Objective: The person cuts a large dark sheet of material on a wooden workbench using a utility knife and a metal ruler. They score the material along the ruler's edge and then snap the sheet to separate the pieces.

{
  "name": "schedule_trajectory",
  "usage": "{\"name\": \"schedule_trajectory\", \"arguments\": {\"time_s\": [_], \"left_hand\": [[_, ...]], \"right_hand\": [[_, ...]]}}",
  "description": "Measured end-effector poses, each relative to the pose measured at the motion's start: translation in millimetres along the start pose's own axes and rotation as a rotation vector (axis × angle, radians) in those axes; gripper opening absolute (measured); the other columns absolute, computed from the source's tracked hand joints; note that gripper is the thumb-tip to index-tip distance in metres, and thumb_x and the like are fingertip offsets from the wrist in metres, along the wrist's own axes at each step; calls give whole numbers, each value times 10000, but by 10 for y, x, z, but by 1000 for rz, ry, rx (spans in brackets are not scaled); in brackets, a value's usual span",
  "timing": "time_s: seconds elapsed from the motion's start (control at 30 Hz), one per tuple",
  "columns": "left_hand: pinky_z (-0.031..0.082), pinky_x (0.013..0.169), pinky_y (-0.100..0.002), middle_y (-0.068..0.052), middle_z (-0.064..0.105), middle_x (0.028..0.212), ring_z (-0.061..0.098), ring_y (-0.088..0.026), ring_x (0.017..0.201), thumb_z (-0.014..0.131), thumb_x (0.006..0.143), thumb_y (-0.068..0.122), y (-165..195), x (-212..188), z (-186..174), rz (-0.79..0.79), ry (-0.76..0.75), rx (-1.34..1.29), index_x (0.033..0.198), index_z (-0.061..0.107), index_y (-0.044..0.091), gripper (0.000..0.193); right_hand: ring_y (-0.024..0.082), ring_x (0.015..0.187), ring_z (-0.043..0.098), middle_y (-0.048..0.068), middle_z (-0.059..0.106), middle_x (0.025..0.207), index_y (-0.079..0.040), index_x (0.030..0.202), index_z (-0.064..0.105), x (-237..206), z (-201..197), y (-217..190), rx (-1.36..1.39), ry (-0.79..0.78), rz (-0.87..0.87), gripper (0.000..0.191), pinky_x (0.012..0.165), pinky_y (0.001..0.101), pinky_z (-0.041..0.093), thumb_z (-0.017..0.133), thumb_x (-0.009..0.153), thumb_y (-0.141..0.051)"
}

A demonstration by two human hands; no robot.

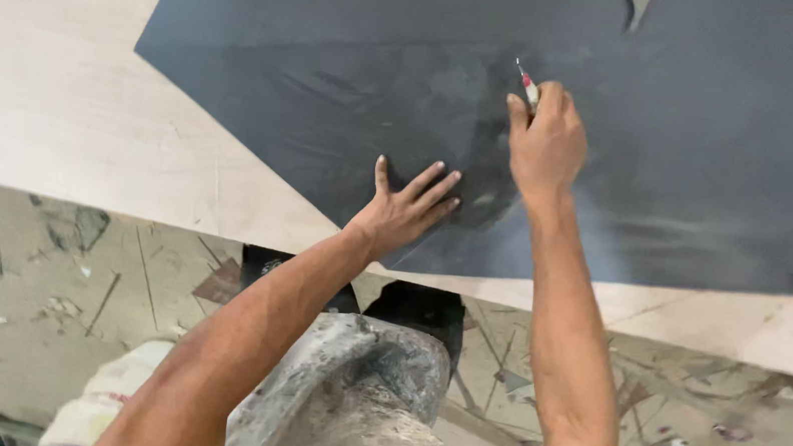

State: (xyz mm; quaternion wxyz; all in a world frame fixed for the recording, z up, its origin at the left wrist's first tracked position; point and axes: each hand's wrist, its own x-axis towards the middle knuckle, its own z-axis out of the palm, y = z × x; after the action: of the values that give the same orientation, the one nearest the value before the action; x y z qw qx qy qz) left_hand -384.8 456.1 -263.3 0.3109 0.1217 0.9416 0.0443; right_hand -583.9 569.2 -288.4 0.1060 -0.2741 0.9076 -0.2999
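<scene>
From the head camera, a dark laminate sheet (729, 143) lies on a pale plywood board (50, 90). The left hand (405, 212) presses spread and flat on the sheet's near edge; the right hand (548, 141), just beyond it, grips a thin cutter (526, 85) against the sheet.

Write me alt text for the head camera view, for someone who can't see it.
Seen from above, a person's left hand presses flat on a dark grey sheet lying on a pale plywood board, while the right hand grips a small red-and-white cutter against the sheet. Below the board's edge, scraps litter the floor.
</scene>
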Motion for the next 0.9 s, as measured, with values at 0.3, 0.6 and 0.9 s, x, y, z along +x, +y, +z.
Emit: {"name": "schedule_trajectory", "arguments": {"time_s": [0.3,0.6,0.9], "left_hand": [[290,996,-878,-10,-7,1713,15,-298,1563,518,992,235,-48,13,104,-31,41,-95,1608,283,314,664],[262,1177,-703,-107,135,1691,159,-288,1554,662,919,255,-218,-159,297,-172,293,-368,1535,369,264,683],[490,952,-510,-199,500,1249,549,-414,1124,967,656,256,-1370,-672,274,-1352,792,-1018,1575,224,9,1207]], "right_hand": [[437,843,680,189,712,866,-15,922,626,623,-69,262,-203,-456,94,371,717,540,497,828,896,-326],[439,782,668,208,694,820,-17,875,618,782,43,376,-277,-437,-3,365,724,537,492,854,876,-296],[359,667,631,173,658,747,-2,860,590,782,-46,215,-293,-463,0,316,669,489,478,829,896,-206]]}}
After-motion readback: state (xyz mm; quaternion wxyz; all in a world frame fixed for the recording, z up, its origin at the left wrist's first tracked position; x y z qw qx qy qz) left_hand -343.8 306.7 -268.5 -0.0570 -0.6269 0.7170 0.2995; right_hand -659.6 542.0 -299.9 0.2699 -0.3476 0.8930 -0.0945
